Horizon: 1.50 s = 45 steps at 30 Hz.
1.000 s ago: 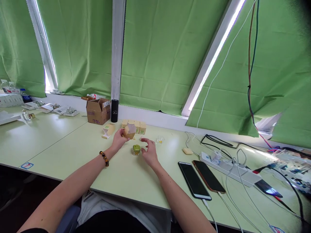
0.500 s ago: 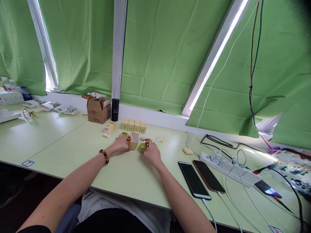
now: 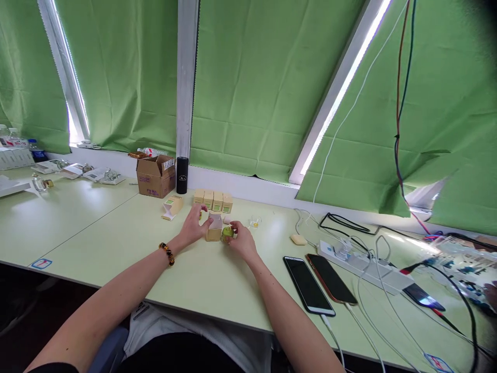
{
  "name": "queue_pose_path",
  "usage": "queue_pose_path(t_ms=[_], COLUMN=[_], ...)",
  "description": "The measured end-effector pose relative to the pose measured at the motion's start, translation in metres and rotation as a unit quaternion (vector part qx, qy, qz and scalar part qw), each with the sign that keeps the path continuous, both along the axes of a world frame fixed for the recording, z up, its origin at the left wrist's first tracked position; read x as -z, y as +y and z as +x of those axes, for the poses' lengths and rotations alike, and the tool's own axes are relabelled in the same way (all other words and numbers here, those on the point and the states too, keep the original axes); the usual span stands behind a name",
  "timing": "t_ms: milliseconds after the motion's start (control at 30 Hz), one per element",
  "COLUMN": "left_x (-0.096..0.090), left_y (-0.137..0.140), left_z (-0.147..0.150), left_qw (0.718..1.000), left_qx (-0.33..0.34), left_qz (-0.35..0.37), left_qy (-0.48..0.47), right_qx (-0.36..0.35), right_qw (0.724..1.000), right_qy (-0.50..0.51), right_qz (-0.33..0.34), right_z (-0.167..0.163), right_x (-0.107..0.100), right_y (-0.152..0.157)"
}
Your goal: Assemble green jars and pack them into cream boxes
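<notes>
My left hand (image 3: pixel 193 226) has its fingers apart, the thumb at the left rim of a small open cardboard box (image 3: pixel 213 234). The box stands upright with its pale inside showing. To the right of the box, my right hand (image 3: pixel 243 242) has its fingers around a small green jar (image 3: pixel 227 233), which sits at table level. Partly behind my left fingers another small green thing (image 3: pixel 200 215) shows. A small pinkish piece (image 3: pixel 227 220) lies just behind the jar.
Several closed small boxes (image 3: pixel 213 200) stand in a row behind. An opened carton (image 3: pixel 172 207) lies to their left, near a brown box (image 3: pixel 156 176) and a black cylinder (image 3: pixel 182 175). At right lie two phones (image 3: pixel 308 285), a power strip (image 3: pixel 365 267) and cables.
My left hand has loosened from the box, its fingers lifting and spreading. My right hand stays at the green jar, which has barely moved. The view has shifted slightly.
</notes>
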<state>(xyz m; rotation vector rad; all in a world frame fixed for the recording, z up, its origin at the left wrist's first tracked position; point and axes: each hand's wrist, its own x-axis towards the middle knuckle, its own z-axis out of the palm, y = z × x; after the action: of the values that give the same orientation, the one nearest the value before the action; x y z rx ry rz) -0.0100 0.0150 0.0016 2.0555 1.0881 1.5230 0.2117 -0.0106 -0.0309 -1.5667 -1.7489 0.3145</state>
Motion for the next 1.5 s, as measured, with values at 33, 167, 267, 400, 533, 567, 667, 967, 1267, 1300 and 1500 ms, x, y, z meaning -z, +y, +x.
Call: queue_pose_path(t_ms=[33, 167, 267, 400, 533, 567, 667, 967, 1267, 1300, 1500], left_x=[-0.001, 0.003, 0.009, 0.013, 0.009, 0.007, 0.002, -0.002, 0.003, 0.004, 0.005], left_y=[-0.001, -0.001, 0.003, 0.005, 0.0, -0.003, -0.014, -0.022, -0.01, -0.01, -0.011], left_z=[0.0, 0.001, 0.003, 0.006, 0.008, 0.009, 0.012, 0.017, 0.015, 0.015, 0.015], left_qw=[1.0, 0.997, 0.998, 0.999, 0.999, 0.998, 0.994, 0.988, 0.987, 0.988, 0.989], left_qx=[-0.002, 0.014, 0.016, 0.01, 0.046, 0.063, 0.108, 0.147, 0.128, 0.126, 0.119], left_qz=[0.025, 0.062, 0.04, 0.023, -0.013, -0.022, -0.026, -0.044, -0.083, -0.081, -0.071], left_qy=[0.006, 0.03, 0.04, 0.029, -0.003, -0.007, -0.003, -0.011, -0.045, -0.043, -0.042], right_qx=[0.0, -0.003, 0.005, 0.023, -0.009, -0.024, -0.069, -0.134, -0.119, -0.119, -0.142], right_qw=[1.0, 1.0, 1.0, 0.992, 0.957, 0.951, 0.943, 0.961, 0.982, 0.983, 0.983], right_qy=[0.003, 0.014, 0.021, 0.094, 0.214, 0.232, 0.253, 0.174, 0.037, 0.018, -0.022], right_qz=[-0.003, -0.018, -0.004, 0.086, 0.195, 0.204, 0.206, 0.17, 0.139, 0.136, 0.117], right_z=[0.0, 0.001, 0.003, 0.003, -0.003, -0.006, -0.016, -0.021, -0.011, -0.011, -0.015], right_x=[0.0, -0.002, -0.006, -0.019, -0.036, -0.04, -0.045, -0.042, -0.039, -0.039, -0.034], right_y=[0.0, 0.001, 0.0, -0.006, -0.02, -0.024, -0.036, -0.041, -0.036, -0.036, -0.036])
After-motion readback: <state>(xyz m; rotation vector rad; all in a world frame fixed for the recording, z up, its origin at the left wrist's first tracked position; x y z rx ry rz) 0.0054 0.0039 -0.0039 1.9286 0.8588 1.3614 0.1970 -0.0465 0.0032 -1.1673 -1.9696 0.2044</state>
